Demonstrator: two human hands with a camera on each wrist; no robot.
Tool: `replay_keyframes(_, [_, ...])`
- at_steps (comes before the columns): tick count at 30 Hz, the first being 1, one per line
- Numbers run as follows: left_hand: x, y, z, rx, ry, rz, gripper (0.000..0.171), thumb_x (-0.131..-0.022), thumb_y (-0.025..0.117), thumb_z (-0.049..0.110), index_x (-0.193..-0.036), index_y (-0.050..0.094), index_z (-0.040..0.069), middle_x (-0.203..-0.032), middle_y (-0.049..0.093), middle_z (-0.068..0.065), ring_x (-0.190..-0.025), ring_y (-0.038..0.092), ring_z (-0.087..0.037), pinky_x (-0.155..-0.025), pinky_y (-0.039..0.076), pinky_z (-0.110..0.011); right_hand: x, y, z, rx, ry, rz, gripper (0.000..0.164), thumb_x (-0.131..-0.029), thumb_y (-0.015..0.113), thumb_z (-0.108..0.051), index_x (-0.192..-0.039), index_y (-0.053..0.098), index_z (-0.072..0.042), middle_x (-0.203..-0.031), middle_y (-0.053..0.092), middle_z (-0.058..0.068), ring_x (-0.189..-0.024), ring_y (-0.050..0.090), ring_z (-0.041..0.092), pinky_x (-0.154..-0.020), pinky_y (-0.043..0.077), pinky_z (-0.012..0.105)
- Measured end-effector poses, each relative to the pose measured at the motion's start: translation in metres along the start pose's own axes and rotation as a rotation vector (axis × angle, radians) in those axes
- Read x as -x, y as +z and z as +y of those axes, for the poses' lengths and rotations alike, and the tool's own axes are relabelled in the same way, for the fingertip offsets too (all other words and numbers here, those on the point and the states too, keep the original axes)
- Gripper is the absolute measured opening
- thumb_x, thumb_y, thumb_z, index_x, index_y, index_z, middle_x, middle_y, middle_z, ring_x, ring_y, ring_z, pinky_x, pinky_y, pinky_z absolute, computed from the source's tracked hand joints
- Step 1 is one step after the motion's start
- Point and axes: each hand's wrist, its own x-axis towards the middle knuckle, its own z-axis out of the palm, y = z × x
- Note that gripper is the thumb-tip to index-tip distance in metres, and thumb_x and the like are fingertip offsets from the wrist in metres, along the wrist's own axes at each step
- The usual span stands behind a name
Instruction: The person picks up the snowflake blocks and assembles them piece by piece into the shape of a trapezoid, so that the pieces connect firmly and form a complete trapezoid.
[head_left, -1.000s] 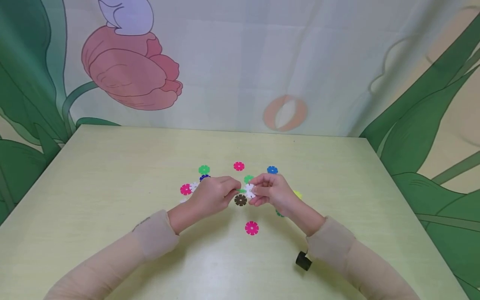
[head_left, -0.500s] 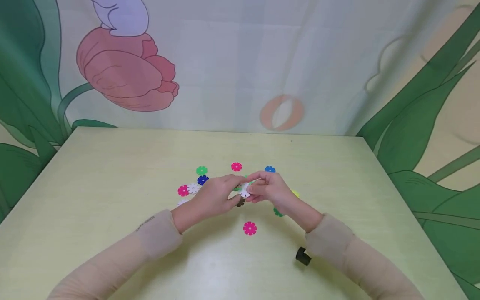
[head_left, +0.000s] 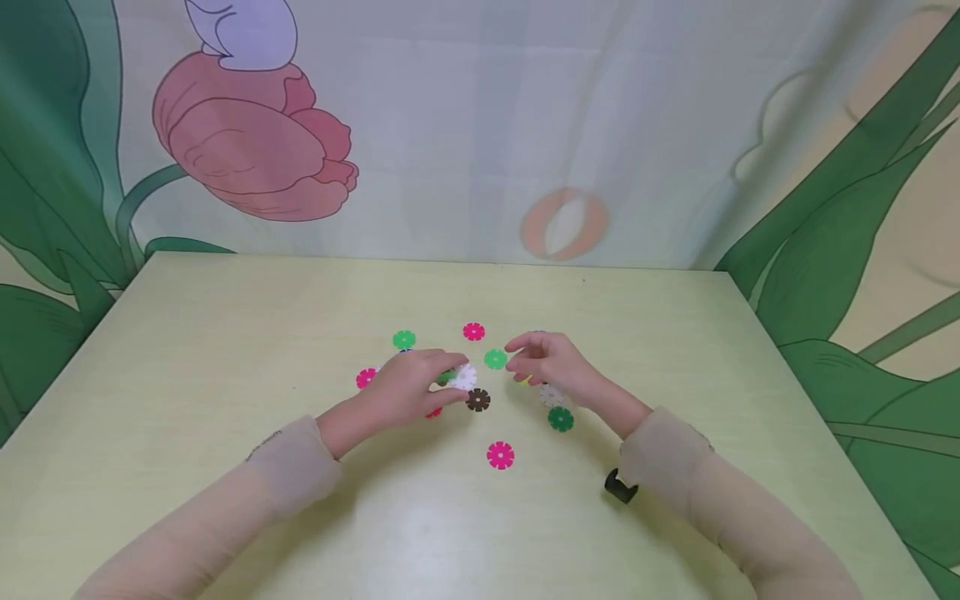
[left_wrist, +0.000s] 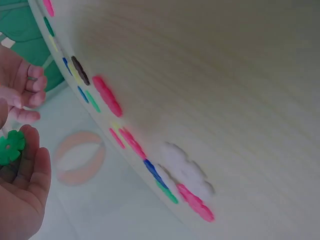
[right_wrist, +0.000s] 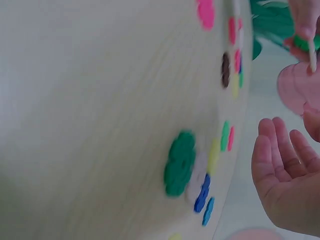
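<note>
My left hand (head_left: 401, 387) holds a white snowflake disc (head_left: 465, 377) joined to a green snowflake disc (left_wrist: 12, 148) between thumb and fingers, raised above the table. In the right wrist view the white one shows edge-on below the green. My right hand (head_left: 558, 364) hovers off to the right with its fingers spread and bent a little, nothing in them. Close under the hands lie a brown disc (head_left: 478, 400) and a light green disc (head_left: 495, 359). Below the right hand are a dark green disc (head_left: 560, 419) and a white-grey disc (head_left: 552, 395).
Several more notched discs are scattered on the pale table (head_left: 420, 517), among them a pink disc (head_left: 500, 455) nearer the front and a green disc (head_left: 404, 339) at the back left. A printed curtain (head_left: 420, 142) hangs behind the table.
Both hands were together at the discs; the right hand has let go of the white disc and drawn away rightward. The left hand has moved slightly left with the joined pair.
</note>
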Motion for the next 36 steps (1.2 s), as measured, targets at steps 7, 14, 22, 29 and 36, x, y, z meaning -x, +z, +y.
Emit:
replay_keyframes(7, [0.006,-0.001,-0.011,0.001,0.0,0.004,0.04,-0.076,0.068,0.031,-0.109,0.059,0.011,-0.092,0.063,0.001,-0.08,0.057,-0.01,-0.07,0.047,-0.023,-0.03,0.0,0.011,0.328,-0.023,0.043,0.032,-0.082,0.062,-0.017,-0.112,0.057,-0.006,-0.102,0.059,0.01,-0.087,0.056,0.021,-0.068,0.049,0.026])
replay_keyframes(14, [0.006,0.0,-0.014,0.009,0.01,-0.005,0.037,-0.076,0.068,0.031,-0.107,0.059,0.012,-0.088,0.062,0.003,-0.079,0.057,-0.008,-0.069,0.047,-0.022,-0.05,0.008,0.014,0.57,0.031,0.048,0.039,-0.078,0.067,-0.022,-0.114,0.058,-0.012,-0.095,0.057,0.006,-0.081,0.049,0.017,-0.062,0.042,0.023])
replay_keyframes(22, [0.006,-0.002,-0.014,0.027,0.005,-0.006,0.037,-0.076,0.068,0.03,-0.108,0.059,0.012,-0.09,0.063,0.003,-0.08,0.057,-0.009,-0.071,0.048,-0.023,-0.053,0.009,0.014,0.618,0.065,0.048,0.027,-0.076,0.068,-0.017,-0.1,0.059,-0.01,-0.091,0.056,0.004,-0.079,0.051,0.016,-0.066,0.044,0.023])
replay_keyframes(29, [0.008,-0.002,-0.014,0.034,0.009,-0.002,0.04,-0.077,0.068,0.028,-0.11,0.058,0.008,-0.096,0.064,-0.001,-0.087,0.06,-0.012,-0.074,0.049,-0.025,-0.038,0.004,0.017,0.441,0.028,0.018,0.013,-0.08,0.061,-0.002,-0.09,0.055,-0.006,-0.084,0.054,0.007,-0.07,0.056,0.016,-0.06,0.049,0.023])
replay_keyframes(36, [0.007,-0.001,-0.014,0.035,-0.009,-0.006,0.044,-0.077,0.067,0.031,-0.114,0.057,0.008,-0.1,0.064,-0.003,-0.09,0.06,-0.014,-0.076,0.049,-0.026,-0.016,0.0,0.004,0.252,-0.055,0.006,0.011,-0.082,0.059,-0.002,-0.093,0.057,-0.004,-0.085,0.055,0.009,-0.072,0.057,0.017,-0.066,0.052,0.029])
